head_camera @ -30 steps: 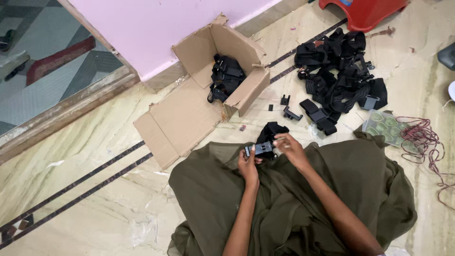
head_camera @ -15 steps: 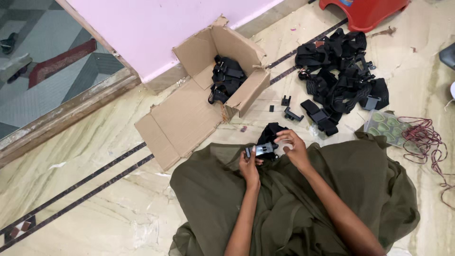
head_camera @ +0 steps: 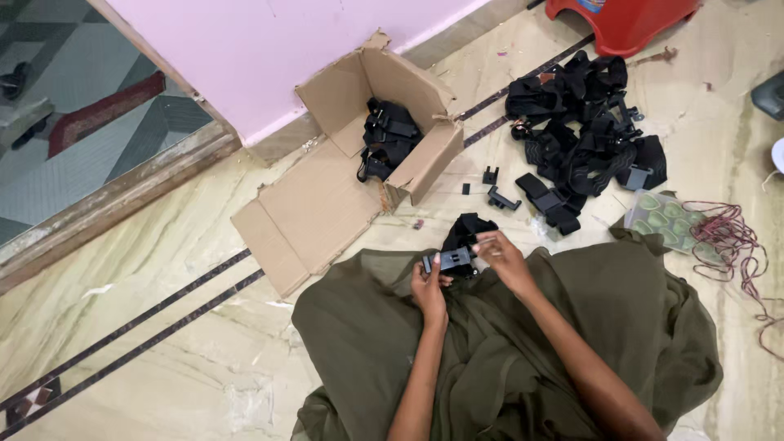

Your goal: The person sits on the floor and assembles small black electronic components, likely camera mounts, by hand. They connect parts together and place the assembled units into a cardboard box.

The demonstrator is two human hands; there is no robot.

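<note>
While the left hand [head_camera: 428, 287] grips one black clip [head_camera: 447, 260], the right hand [head_camera: 502, 255] pinches its end. One cardboard box [head_camera: 371, 135] lies open nearby

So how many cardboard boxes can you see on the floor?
1: an open cardboard box lies on its side by the pink wall, flaps spread on the floor, with black strap pieces inside. No other box shows.

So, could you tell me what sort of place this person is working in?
Most likely a room in a home used for piecework. The person sits on a polished stone floor beside a pink wall, with a torn cardboard box and a pile of black strap parts nearby.
</note>
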